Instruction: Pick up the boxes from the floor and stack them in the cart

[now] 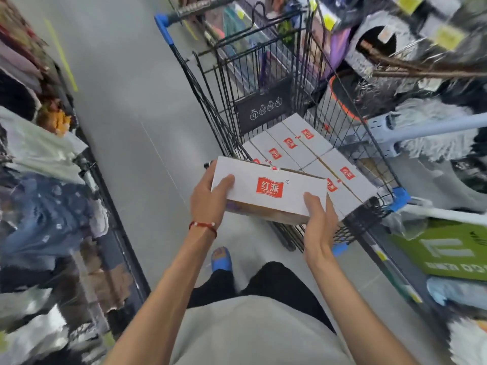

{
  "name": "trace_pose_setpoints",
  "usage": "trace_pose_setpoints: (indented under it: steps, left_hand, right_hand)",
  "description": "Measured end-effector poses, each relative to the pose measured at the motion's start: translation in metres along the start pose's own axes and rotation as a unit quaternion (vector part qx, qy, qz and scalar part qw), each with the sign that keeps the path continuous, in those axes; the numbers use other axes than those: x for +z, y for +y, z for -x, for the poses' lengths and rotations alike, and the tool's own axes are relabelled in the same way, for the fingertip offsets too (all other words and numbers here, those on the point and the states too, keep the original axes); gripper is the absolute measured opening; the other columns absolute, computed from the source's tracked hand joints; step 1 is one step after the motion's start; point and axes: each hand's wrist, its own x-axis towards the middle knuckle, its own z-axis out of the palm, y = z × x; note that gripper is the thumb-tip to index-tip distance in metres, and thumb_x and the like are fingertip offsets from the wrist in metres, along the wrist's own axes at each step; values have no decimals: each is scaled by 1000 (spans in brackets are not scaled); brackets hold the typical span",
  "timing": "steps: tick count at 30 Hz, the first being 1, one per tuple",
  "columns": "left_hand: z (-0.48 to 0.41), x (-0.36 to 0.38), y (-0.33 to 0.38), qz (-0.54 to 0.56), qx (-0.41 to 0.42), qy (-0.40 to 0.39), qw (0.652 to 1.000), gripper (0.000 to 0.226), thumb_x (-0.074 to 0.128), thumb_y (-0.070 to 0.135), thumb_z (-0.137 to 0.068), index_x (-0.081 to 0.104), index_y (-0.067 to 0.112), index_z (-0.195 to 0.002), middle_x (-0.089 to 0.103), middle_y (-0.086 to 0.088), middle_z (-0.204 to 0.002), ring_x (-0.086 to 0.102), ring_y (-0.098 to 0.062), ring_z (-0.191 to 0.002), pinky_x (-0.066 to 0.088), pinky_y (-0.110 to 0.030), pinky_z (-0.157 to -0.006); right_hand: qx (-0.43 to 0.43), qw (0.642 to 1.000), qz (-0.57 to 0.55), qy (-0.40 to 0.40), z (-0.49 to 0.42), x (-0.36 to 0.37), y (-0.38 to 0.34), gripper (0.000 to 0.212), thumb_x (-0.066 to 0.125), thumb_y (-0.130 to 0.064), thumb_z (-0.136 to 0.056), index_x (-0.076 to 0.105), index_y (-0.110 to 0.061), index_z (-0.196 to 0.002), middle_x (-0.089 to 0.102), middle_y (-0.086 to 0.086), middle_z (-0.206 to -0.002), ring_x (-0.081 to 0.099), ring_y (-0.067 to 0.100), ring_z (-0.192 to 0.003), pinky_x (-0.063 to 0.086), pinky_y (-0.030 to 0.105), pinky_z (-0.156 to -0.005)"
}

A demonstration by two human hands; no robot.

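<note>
You gripped the box (pixel 268 191) by its ends, left hand (pixel 209 200) and right hand (pixel 320 222), at the cart's (pixel 210 106) near corner; lowering it level onto the stacked boxes (pixel 290 143) seemed wisest.

A thin red cord bracelet (pixel 203 227) strung with a few small pale beads circles the wrist just below the left hand (pixel 208 204), a little left of the frame's centre. The right hand (pixel 319 222), right of centre, is bare, and both forearms run bare to the lower edge. A plain light grey top (pixel 250 330) fills the bottom middle of the frame. Above it show loose black trousers (pixel 279 283), and just left of them one foot in a bright blue slipper (pixel 222 260), blurred, seemingly open at the toe.
</note>
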Motion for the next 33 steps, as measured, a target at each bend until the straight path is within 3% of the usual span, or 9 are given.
trace_pose_setpoints:
  steps: [4, 8, 12, 14, 18, 24, 28, 30, 33]
  left_hand:
    - [-45, 1, 26, -33, 9, -43, 999, 59, 57, 44, -79, 58, 39, -137, 67, 12, -128, 61, -15, -119, 50, -44, -105]
    - [-84, 16, 43, -40, 12, -73, 997, 58, 59, 45, -79, 58, 41, -137, 66, 12, -131, 61, -16, -121, 49, -44, -106]
    - [-124, 45, 60, -55, 16, -98, 994, 58, 59, 45, -79, 57, 45, -137, 66, 14, -130, 61, -13, -119, 50, -42, -104]
    - [-144, 63, 69, -66, 22, -108, 992, 57, 59, 45, -82, 55, 44, -139, 65, 14, -131, 61, -13, -117, 52, -39, -102]
    - [-176, 101, 90, -95, 25, -133, 986, 50, 59, 32, -95, 52, 37, -144, 63, 9, -133, 60, -19, -118, 52, -39, -101]
    - [-207, 143, 109, -122, 1, -154, 980, 52, 59, 30, -91, 52, 36, -142, 64, 5, -131, 59, -20, -121, 47, -49, -107]
    - [-229, 168, 119, -147, -23, -188, 971, 35, 60, 30, -87, 60, 57, -111, 68, 8, -124, 62, -20, -116, 48, -51, -104]
    - [-243, 183, 123, -145, -28, -203, 968, 37, 63, 28, -84, 62, 62, -100, 71, 9, -119, 65, -19, -113, 50, -50, -103]
    - [-267, 203, 123, -146, -41, -228, 962, 40, 65, 23, -86, 63, 50, -116, 72, 10, -117, 66, -16, -113, 49, -47, -105]
  right_hand:
    - [16, 999, -18, 45, -15, 27, -16, 35, 57, -26, -103, 65, -21, -136, 68, -17, -117, 61, -1, -112, 46, 16, -92]
    - [31, 995, -46, 84, -39, 44, -28, 34, 57, -23, -104, 62, -18, -137, 63, -20, -106, 64, -19, -82, 45, 1, -62]
    - [54, 988, -78, 118, -72, 59, -35, 52, 65, -41, -87, 67, -20, -134, 75, -4, -122, 70, 14, -114, 55, 40, -105]
    - [57, 985, -103, 128, -92, 65, -40, 56, 66, -41, -85, 66, -19, -136, 75, -3, -125, 69, 16, -117, 51, 49, -110]
    - [91, 976, -128, 153, -130, 66, -52, 79, 69, -50, -76, 56, -19, -148, 62, -6, -140, 60, 15, -130, 47, 44, -114]
    - [126, 975, -116, 141, -180, 58, -65, 78, 70, -45, -83, 47, -27, -155, 57, -9, -147, 56, 15, -135, 48, 42, -113]
    - [153, 976, -98, 121, -201, 49, -68, 90, 65, -54, -85, 27, -32, -163, 41, -12, -151, 42, 15, -142, 37, 47, -119]
    - [164, 974, -101, 119, -213, 46, -69, 85, 68, -47, -95, 22, -29, -165, 41, -17, -149, 42, 8, -133, 36, 42, -117]
    - [178, 972, -94, 118, -234, 45, -68, 82, 70, -36, -97, 21, -28, -164, 49, -34, -119, 52, -5, -107, 39, 39, -109]
